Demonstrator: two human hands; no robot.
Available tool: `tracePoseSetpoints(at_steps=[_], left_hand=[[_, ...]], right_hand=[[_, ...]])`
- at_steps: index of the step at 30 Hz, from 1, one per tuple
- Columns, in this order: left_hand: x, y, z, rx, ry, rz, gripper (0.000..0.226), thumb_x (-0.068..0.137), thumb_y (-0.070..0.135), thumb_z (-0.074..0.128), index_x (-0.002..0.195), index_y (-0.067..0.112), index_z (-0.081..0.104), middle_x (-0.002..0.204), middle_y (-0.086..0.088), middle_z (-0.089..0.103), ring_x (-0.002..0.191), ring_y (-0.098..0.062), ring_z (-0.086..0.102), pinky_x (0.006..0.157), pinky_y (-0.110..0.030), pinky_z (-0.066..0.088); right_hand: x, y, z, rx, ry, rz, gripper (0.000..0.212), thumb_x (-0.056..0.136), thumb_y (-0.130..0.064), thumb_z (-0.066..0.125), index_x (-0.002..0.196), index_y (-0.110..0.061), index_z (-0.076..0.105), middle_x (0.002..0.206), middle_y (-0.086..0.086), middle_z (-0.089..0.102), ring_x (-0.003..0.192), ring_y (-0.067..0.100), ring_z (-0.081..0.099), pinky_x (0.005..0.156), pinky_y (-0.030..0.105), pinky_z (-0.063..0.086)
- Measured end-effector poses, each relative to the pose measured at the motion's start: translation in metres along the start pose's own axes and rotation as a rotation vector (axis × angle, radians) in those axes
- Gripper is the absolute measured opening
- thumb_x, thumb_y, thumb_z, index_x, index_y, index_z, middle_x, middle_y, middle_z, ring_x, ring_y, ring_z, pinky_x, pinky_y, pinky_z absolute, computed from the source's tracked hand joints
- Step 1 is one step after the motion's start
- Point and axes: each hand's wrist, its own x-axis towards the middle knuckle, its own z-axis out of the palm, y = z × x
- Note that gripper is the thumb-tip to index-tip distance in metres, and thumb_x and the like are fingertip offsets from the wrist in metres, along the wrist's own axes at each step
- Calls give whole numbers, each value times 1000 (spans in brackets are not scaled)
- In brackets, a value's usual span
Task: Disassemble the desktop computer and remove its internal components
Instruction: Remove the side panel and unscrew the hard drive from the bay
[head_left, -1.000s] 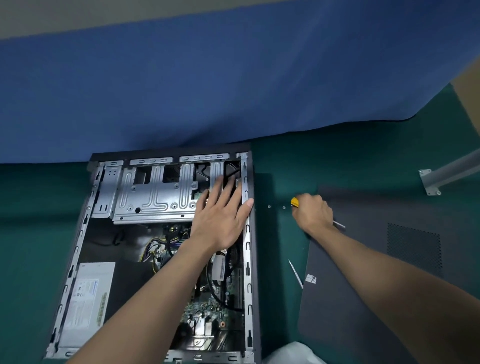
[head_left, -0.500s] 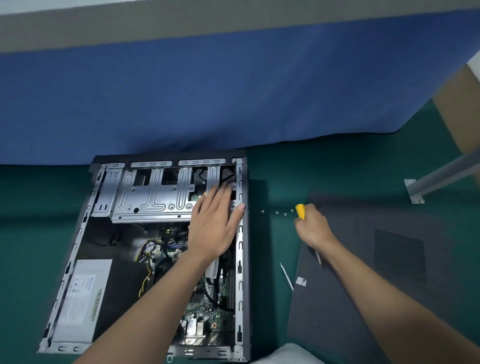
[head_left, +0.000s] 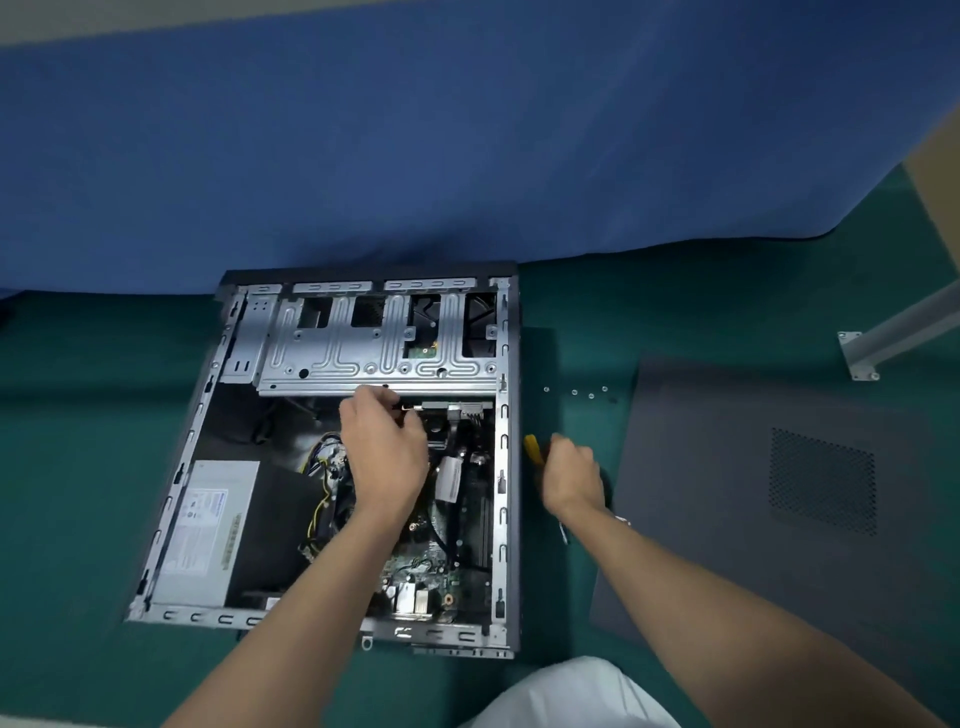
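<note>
We locate the left hand (head_left: 384, 457) inside the open computer case (head_left: 504, 467). Its fingers are curled, with the tips at the near edge of the drive cage (head_left: 332, 358). Motion blur prevents us from telling whether they pinch anything there.

Directly beyond the fingertips, the drive cage spans the far end of the case. Beneath the palm and wrist we see the motherboard (head_left: 447, 566). Just to the outer side of the wrist lie the yellow and black cables (head_left: 317, 499), and beyond them is the power supply (head_left: 208, 530), in the near left corner of the case.

The right hand (head_left: 571, 478) is outside the case, just beside its right rail. Its fingers are wrapped round a screwdriver (head_left: 532, 448). The yellow handle protrudes past the knuckles, and the shaft emerges below the wrist.

Ahead of the right hand, loose screws (head_left: 574, 392) lie on the green mat (head_left: 78, 467). To its outer side, the removed side panel (head_left: 727, 467) lies flat. Farther out in the same direction we note a metal bracket (head_left: 857, 358). A blue cloth (head_left: 467, 156) rises behind the case.
</note>
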Motion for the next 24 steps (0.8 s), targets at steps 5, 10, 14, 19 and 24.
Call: tracePoseSetpoints(at_steps=[5, 10, 14, 19, 24], left_hand=[[14, 5, -2, -221, -197, -397, 23, 91, 8, 62, 111, 5, 50, 106, -10, 58, 81, -13, 55, 66, -24, 46], [26, 11, -9, -1030, -417, -756, 50, 83, -24, 51, 130, -14, 37, 112, -26, 53, 98, -31, 61, 71, -37, 57], [27, 10, -2, -1143, -433, -796, 48, 84, -24, 51, 130, -17, 38, 123, -32, 49, 107, -36, 59, 80, -42, 56], [22, 1, 4, -1222, -417, -823, 31, 86, -22, 50, 105, 1, 45, 110, -25, 50, 107, -32, 57, 90, -43, 53], [12, -23, -3, -1217, -536, -790, 43, 83, -21, 47, 119, 2, 42, 117, -25, 55, 112, -34, 57, 88, -44, 54]], right_hand=[[1, -5, -12, -50, -7, 50, 15, 82, 2, 37, 80, -10, 45, 105, 18, 59, 90, 36, 55, 74, 39, 46], [-3, -37, -44, 378, 118, 47, 36, 98, -43, 38, 91, -16, 61, 100, 9, 66, 101, 32, 58, 87, 40, 48], [-21, -73, -45, 413, 187, -71, 50, 95, -59, 19, 97, -20, 51, 102, 0, 58, 95, 21, 49, 77, 40, 39], [-30, -80, -16, 245, 235, 36, 65, 95, -60, 15, 133, -14, 40, 133, 7, 47, 118, 30, 47, 91, 44, 38], [-24, -77, -14, 226, 285, 32, 65, 95, -59, 16, 126, -13, 48, 128, 6, 52, 113, 29, 50, 86, 43, 39]])
